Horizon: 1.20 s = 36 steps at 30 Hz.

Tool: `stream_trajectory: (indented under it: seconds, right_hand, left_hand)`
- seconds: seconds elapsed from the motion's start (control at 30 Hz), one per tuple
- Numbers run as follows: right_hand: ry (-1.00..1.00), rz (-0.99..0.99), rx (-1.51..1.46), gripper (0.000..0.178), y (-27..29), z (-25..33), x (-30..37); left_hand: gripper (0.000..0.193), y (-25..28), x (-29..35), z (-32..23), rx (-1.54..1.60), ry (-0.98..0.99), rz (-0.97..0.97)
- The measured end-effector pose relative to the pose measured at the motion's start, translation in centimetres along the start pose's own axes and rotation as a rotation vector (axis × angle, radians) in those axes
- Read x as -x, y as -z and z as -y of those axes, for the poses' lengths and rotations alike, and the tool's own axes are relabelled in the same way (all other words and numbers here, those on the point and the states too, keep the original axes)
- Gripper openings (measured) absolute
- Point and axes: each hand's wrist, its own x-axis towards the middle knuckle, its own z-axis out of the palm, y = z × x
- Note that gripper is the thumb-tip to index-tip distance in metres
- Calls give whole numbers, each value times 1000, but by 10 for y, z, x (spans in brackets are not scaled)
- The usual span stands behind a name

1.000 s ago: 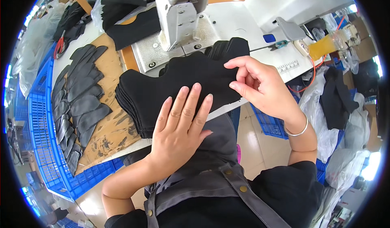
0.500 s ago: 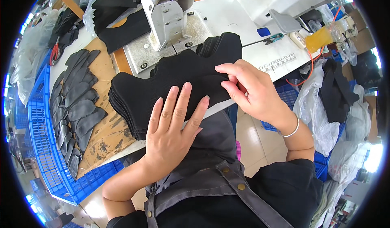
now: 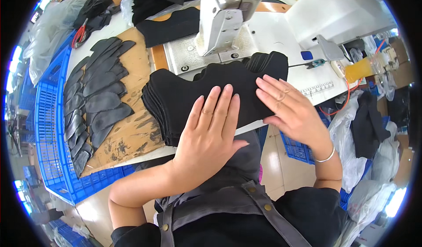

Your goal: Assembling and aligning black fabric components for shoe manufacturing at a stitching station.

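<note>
A thick stack of black cut fabric pieces (image 3: 189, 84) with wavy upper edges lies at the front edge of the sewing table, just before the machine. My left hand (image 3: 209, 139) rests flat on the stack's front middle, fingers stretched out and pointing away from me. On the stack's right part lies my right hand (image 3: 292, 108), its fingers extended and lying side by side. Neither hand grips anything. At the left and right ends, the edges of several layers show. Behind the stack stands the white sewing machine (image 3: 222, 29) on its metal plate.
Dark, leaf-shaped pieces (image 3: 103, 80) overlap on brown cardboard (image 3: 125, 135) at the left, beside a blue crate (image 3: 55, 146). Red-handled scissors (image 3: 79, 35) lie far left. Small snips (image 3: 315, 64), a ruler (image 3: 317, 88) and a yellow bottle (image 3: 358, 72) are at the right.
My right hand has gone from a near-pinch with curled fingers to lying flat on the stack. My left fingers have drawn closer together. The whole view has shifted.
</note>
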Motion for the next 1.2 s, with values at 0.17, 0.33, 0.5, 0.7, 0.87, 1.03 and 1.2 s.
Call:
stream_trajectory:
  seconds: [0.17,0.33,0.5,0.7,0.87,1.03,1.2]
  right_hand:
    - [170,-43,66,40,17,-14,-17]
    - [342,-383,416,40,26,4,-32]
    - [104,-469,105,35,10,-3,-23]
    - [67,-430,-41,42,-17,5,-30]
    - [102,-357,-117,41,-26,18,-41]
    - [116,-347,-133,35,-25,23,-29]
    - [197,-366,-151,25,-29,32,-31]
  left_hand:
    - [67,13,-14,17,3,-73,-48]
    - [42,52,-14,36,-246,-192,-189]
    - [36,110,5,101,-310,129,-377]
    - [45,45,-74,177,-440,120,-433]
    - [42,-18,-116,182,-43,5,98]
    - [39,19,-68,196,240,30,-79]
    - [27,65,40,188,200,176,279]
